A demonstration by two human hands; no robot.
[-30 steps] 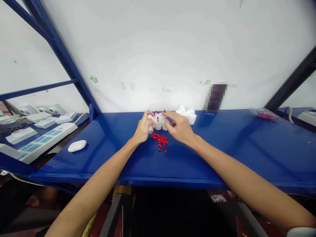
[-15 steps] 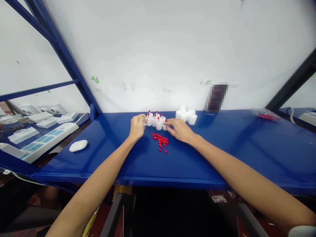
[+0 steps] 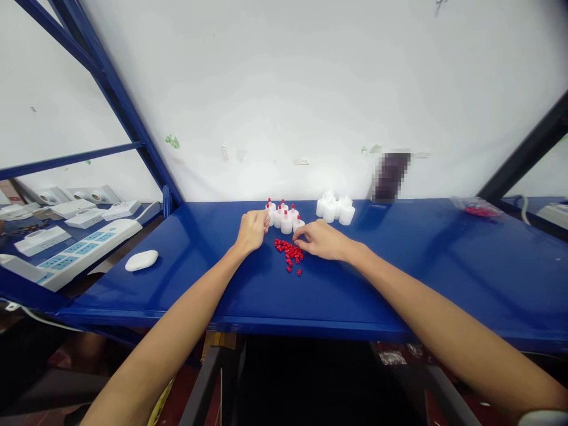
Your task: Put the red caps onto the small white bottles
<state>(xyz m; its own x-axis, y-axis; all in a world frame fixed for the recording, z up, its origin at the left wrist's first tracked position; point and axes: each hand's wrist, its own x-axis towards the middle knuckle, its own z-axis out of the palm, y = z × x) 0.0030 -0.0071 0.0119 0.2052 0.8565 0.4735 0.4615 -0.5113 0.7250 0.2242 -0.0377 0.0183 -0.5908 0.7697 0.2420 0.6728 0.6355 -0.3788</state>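
Several white squeeze bottles (image 3: 286,225) with red-capped nozzles stand in a cluster near the middle of the blue table. My left hand (image 3: 252,229) is closed at the cluster's left side, fingers curled; what they hold, if anything, is hidden. In front of the bottles lies a loose pile of small red caps (image 3: 289,248). My right hand (image 3: 323,238) hovers at the pile's right edge, thumb and forefinger a little apart with nothing visible between them. Just behind its fingertips is the cluster's right front bottle (image 3: 298,223), red-tipped.
Farther back on the right stands a second group of white bottles (image 3: 336,208) without red tips. A white earbud case (image 3: 141,260) lies on the left, near a power strip (image 3: 84,251). At the right rear is a clear bag (image 3: 478,208) with red pieces. Behind the table rises a wall.
My right hand has let go of the right front bottle and come down toward the red caps. My left hand has shifted slightly right and toward me.
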